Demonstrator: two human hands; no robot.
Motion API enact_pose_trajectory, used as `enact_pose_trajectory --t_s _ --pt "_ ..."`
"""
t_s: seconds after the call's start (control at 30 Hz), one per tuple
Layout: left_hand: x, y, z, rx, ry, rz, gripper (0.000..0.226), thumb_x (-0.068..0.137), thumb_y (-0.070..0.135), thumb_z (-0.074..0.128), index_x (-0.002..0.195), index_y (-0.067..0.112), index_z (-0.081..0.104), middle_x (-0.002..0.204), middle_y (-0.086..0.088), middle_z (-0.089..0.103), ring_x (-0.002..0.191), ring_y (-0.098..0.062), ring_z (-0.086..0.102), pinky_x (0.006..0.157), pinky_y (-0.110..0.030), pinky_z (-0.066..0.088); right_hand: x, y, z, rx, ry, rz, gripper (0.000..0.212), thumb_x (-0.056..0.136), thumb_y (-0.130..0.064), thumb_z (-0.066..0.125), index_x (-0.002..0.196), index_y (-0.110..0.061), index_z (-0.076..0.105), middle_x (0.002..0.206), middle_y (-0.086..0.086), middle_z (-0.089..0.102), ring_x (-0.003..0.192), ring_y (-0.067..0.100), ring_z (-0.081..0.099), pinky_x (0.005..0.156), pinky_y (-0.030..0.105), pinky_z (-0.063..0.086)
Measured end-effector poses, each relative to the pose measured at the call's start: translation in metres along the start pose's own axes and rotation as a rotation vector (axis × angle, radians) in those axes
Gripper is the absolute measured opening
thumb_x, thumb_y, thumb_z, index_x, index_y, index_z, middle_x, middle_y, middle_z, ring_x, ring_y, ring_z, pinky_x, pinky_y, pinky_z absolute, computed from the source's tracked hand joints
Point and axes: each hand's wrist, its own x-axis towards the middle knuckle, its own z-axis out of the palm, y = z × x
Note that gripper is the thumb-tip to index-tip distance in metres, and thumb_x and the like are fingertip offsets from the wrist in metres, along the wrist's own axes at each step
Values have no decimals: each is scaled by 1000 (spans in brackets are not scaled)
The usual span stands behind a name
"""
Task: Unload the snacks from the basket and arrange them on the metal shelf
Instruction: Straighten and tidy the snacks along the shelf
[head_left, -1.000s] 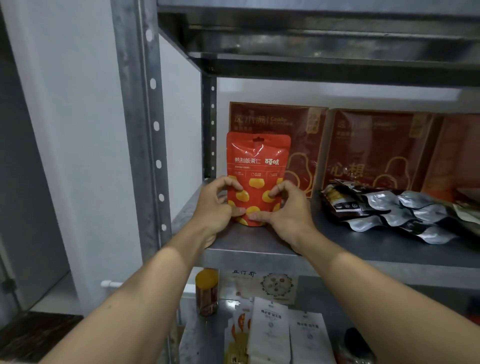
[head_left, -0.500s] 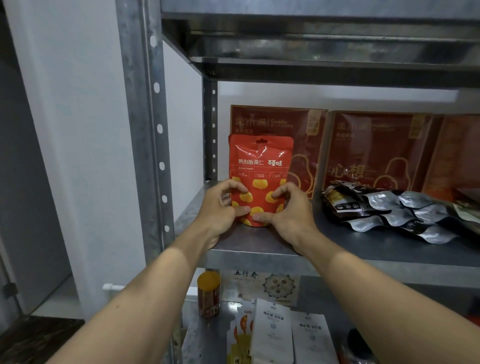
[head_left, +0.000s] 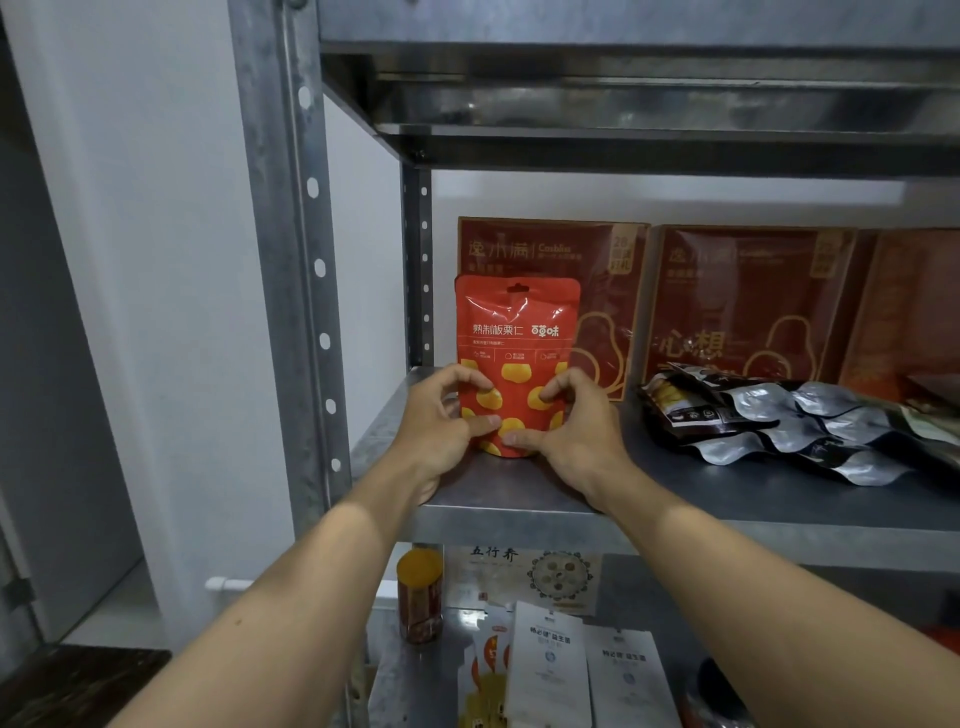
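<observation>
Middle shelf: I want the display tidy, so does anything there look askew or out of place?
Yes. The silver pouches lie flat in a loose, overlapping heap at the right, whereas the red pouch, held by the left hand and right hand, and the boxes behind stand upright.

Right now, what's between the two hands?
The red pouch, upright on the shelf; left hand and right hand pinch its lower part. Head view.

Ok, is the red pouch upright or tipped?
Upright: the red pouch stands on its base on the shelf, top edge level, left hand and right hand gripping its lower part.
</observation>
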Motion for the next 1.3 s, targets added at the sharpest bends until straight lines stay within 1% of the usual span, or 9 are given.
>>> enact_pose_trajectory --t_s 0.17,0.3,0.43,0.57,0.63,0.8,1.03,1.17,1.3 --pt "1 -3 -3 39 35 19 33 79 -4 73 98 20 62 118 4 58 110 -11 55 69 -18 53 -3 -5 -3 -68 55 17 60 53 -27 96 93 -20 51 108 -3 59 104 17 55 86 33 50" --pt "-3 2 -1 125 82 43 37 78 -3 75 98 24 61 127 1 53 118 -14 49 63 -10 49 -12 -9 -17 -123 133 23 54 63 -35 90 99 -24 51 112 -4 56 109 16 52 93 32 45" --pt "-15 10 0 328 169 104 38 75 9 81 94 34 61 127 2 47 123 -19 44 98 -36 47 -24 -15 -45 -185 133 -7 46 76 -33 81 113 -22 56 119 -2 56 115 18 52 99 31 43" --pt "-41 24 18 329 113 151 31 77 16 80 95 31 59 122 1 54 111 -17 53 82 -26 51 -35 -15 -80 -271 78 34 59 83 -35 75 135 -18 52 135 1 55 126 21 49 105 35 42" --pt "-53 32 36 305 119 117 29 77 16 80 93 32 61 119 2 57 103 -17 58 84 -33 54 -44 -14 -100 -289 48 60 62 84 -37 74 139 -20 50 139 0 53 128 22 49 106 38 43" --pt "-75 51 88 244 102 67 25 80 14 77 92 33 65 113 6 60 97 -11 57 72 -20 45 -59 -9 -159 -286 -3 46 57 83 -34 75 134 -22 53 122 5 63 116 27 58 94 34 48" --pt "-72 57 135 281 30 101 24 84 8 73 96 27 65 107 2 63 84 -11 53 66 -5 44 -51 0 -208 -337 16 75 61 85 -35 73 138 -15 49 135 9 57 125 29 51 96 36 43" --pt "-46 49 153 343 11 125 21 84 10 74 91 28 64 94 7 65 91 -12 59 73 -10 44 -33 7 -215 -337 35 105 62 90 -41 67 140 -10 48 137 10 55 129 29 48 97 36 41" --pt "-12 37 176 363 -37 40 14 89 25 70 102 23 65 91 5 62 87 -11 58 73 -18 41 -5 22 -214 -305 61 211 43 94 -47 58 106 -6 66 109 13 66 112 33 58 81 32 41"
